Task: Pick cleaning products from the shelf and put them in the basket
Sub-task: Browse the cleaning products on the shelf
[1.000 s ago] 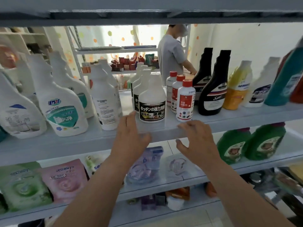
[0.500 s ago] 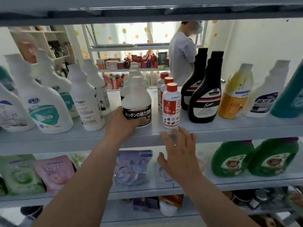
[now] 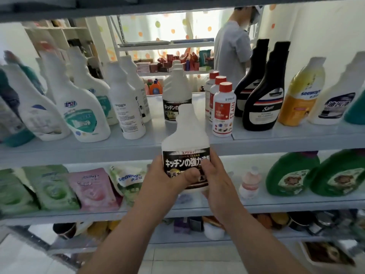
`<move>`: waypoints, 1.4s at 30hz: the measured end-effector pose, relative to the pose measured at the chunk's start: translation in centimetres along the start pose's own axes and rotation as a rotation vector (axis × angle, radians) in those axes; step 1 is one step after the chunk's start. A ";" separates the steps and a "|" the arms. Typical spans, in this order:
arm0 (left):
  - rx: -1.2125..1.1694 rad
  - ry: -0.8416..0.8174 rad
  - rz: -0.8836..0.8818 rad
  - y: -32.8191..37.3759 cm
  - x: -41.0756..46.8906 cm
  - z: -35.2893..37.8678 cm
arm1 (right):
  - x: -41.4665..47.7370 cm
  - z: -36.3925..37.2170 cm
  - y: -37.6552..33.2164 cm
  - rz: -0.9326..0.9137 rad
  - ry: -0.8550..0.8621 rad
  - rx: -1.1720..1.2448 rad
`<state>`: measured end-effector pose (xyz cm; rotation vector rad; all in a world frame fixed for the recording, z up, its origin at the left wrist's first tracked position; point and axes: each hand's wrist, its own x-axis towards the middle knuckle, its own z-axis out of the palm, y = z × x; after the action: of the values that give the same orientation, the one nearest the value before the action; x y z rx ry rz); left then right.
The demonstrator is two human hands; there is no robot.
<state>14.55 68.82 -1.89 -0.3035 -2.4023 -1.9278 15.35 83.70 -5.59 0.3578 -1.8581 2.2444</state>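
White plastic with a black label, the cleaner bottle [image 3: 185, 143] is off the shelf [image 3: 79, 153] and hangs upright in the air in front of its edge, held low on its body by both hands. The left hand [image 3: 164, 178] wraps it from the left with the thumb across the label, and the right hand [image 3: 216, 181] closes on it from the right; each grip is clamped on the bottle. No basket is in sight, so the drop-off lies somewhere out of view. That is the risk I would name: turning away blind with a smooth bottle held only near its base could let it tip or slip. Just behind the bottle stands its twin [image 3: 176, 89]. Up and to its right are red-capped bottles [image 3: 224, 109], close enough that a swing of the neck might knock them, with black bottles [image 3: 262, 103] further right. Below and left of the bottle lie soft refill pouches [image 3: 91, 188]; below and right, green jugs [image 3: 290, 175]. Far behind the bottle another person [image 3: 230, 52] stands at a second rack.
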 end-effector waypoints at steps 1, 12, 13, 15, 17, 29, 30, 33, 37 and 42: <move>0.007 0.009 -0.007 -0.5 -1.1 -0.4 | -0.6 0.9 0.5 0.039 0.016 0.060; -0.518 0.037 -0.496 -5.0 -8.1 -7.4 | -6.5 8.6 3.2 0.271 0.133 0.206; -0.676 0.002 -0.581 -5.1 -8.9 -8.0 | -6.8 9.4 3.1 0.307 0.166 0.207; -0.849 -0.104 -0.687 -5.6 -10.4 -9.1 | -7.3 11.1 3.0 0.437 0.159 0.230; -0.923 -0.241 -0.718 -6.3 -11.8 -10.1 | -8.1 12.4 3.2 0.548 0.071 0.283; -0.417 -0.455 -0.320 -12.2 -16.6 -15.4 | -13.9 13.9 4.5 0.255 -0.160 -0.076; -0.396 -0.442 -0.286 -12.3 -16.9 -15.4 | -14.3 13.8 4.5 0.239 -0.179 -0.108; -0.226 -0.350 -0.123 -13.0 -17.3 -15.6 | -14.4 13.9 4.0 0.240 -0.178 -0.279; -0.318 -0.189 -0.136 -12.7 -17.3 -14.7 | -13.6 14.4 4.5 0.336 -0.052 -0.141; -0.687 -0.303 -0.624 -10.7 -17.2 -12.0 | -14.6 13.6 5.4 0.585 -0.025 0.358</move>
<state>28.47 52.84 -12.19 0.1897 -2.0362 -3.1737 28.27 69.33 -12.79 -0.1354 -1.7249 2.9769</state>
